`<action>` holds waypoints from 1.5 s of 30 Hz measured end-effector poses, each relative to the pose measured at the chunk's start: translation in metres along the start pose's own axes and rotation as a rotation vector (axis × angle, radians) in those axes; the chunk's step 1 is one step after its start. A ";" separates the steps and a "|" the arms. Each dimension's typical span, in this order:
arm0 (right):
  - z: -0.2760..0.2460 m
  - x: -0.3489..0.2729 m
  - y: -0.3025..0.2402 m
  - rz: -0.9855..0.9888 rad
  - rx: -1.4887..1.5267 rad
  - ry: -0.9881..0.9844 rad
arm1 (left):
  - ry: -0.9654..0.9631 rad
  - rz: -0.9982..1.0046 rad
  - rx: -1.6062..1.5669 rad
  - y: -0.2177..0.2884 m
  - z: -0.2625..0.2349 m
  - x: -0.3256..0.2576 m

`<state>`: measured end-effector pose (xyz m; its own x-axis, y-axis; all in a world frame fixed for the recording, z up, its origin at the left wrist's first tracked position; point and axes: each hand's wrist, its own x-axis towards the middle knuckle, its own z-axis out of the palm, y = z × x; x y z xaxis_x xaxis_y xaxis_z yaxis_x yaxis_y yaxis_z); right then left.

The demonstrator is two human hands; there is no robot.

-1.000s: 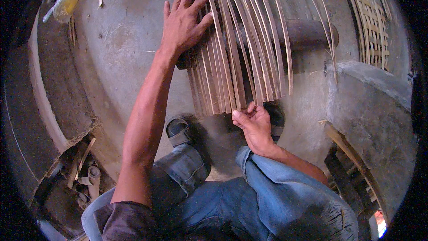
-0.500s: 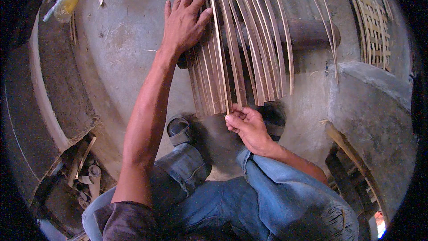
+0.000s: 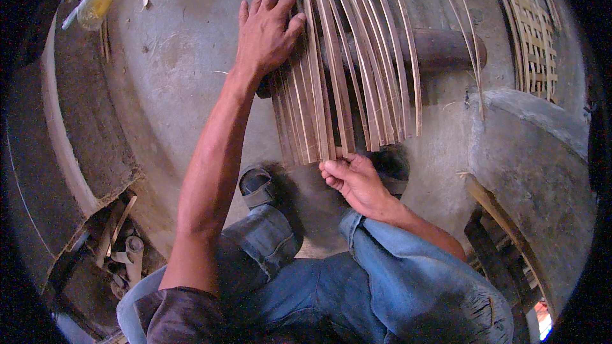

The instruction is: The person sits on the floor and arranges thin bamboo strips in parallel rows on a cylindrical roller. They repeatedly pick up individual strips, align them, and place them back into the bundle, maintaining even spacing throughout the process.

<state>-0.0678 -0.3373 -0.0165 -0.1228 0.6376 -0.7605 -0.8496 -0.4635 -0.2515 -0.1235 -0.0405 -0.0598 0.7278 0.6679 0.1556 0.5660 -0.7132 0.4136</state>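
Note:
Long thin strips (image 3: 366,57), probably split bamboo, lie side by side across a dark round log (image 3: 446,49). My left hand (image 3: 269,32) rests flat on the strips at the left, fingers spread. At the near end, my right hand (image 3: 354,178) pinches the tip of one bamboo strip (image 3: 324,114) between thumb and fingers. The strips under my left palm are partly hidden, and their far ends run out of view at the top.
A woven slatted panel (image 3: 535,44) stands at the far right, near a raised concrete ledge (image 3: 535,127). At the far left lies a plastic bag (image 3: 95,6) with something yellow. Offcuts (image 3: 131,255) sit in a hollow at lower left. My sandalled foot (image 3: 257,188) is below the strips.
The strip in my right hand has turned from its narrow edge to lie flatter among the others. My left hand has shifted very slightly right.

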 end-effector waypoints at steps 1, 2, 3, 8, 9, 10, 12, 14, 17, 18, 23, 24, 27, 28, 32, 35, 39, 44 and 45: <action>0.001 0.000 0.001 -0.024 -0.019 0.026 | -0.001 -0.001 -0.001 0.000 0.000 0.000; 0.002 -0.001 0.000 -0.049 -0.040 0.053 | 0.001 -0.001 0.000 0.000 0.000 0.000; 0.003 -0.002 0.000 -0.074 -0.062 0.081 | 0.002 -0.001 0.001 0.000 0.000 0.000; 0.011 -0.007 -0.003 -0.140 -0.161 0.173 | 0.006 -0.022 -0.004 0.002 0.000 0.001; 0.011 -0.007 -0.003 -0.151 -0.173 0.183 | 0.007 -0.022 0.001 0.004 0.000 0.001; 0.009 -0.005 -0.002 -0.165 -0.190 0.193 | 0.008 -0.023 0.006 0.006 0.000 0.001; 0.005 -0.001 0.000 -0.195 -0.226 0.211 | 0.017 -0.013 0.021 0.005 0.001 0.001; 0.004 -0.003 0.001 -0.182 -0.196 0.217 | 0.021 -0.009 0.025 0.004 0.002 0.001; 0.000 -0.004 0.002 -0.181 -0.110 0.185 | 0.017 -0.011 0.019 0.004 0.001 0.002; -0.001 -0.004 0.003 -0.183 -0.073 0.167 | 0.013 -0.012 0.020 0.004 0.001 0.001; 0.005 -0.003 0.002 -0.216 -0.077 0.208 | 0.021 -0.003 -0.009 0.002 0.001 0.001; 0.006 -0.003 0.001 -0.222 -0.108 0.223 | 0.024 0.005 -0.021 0.001 0.000 0.001; -0.001 0.000 0.006 -0.130 -0.316 0.284 | -0.003 -0.003 -0.022 0.005 -0.003 0.002; 0.005 0.000 0.005 -0.153 -0.277 0.259 | -0.002 -0.003 -0.011 0.006 -0.010 0.003; -0.007 -0.001 0.007 -0.167 0.087 0.165 | -0.065 -0.047 0.129 0.018 -0.021 0.002; -0.017 -0.005 -0.002 -0.187 -0.050 0.117 | -0.117 0.010 0.121 0.030 -0.027 0.006; -0.018 -0.002 0.006 -0.161 -0.016 0.137 | -0.209 -0.032 0.066 0.033 -0.032 0.007; -0.020 0.004 0.010 -0.178 -0.059 0.121 | -0.221 -0.053 0.074 0.030 -0.034 0.013; -0.018 0.004 0.009 -0.147 -0.071 0.124 | -0.247 -0.073 0.082 0.029 -0.035 0.008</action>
<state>-0.0668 -0.3497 -0.0326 0.0679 0.6232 -0.7791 -0.8150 -0.4158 -0.4036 -0.1151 -0.0484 -0.0154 0.7505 0.6533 -0.0997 0.6428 -0.6866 0.3398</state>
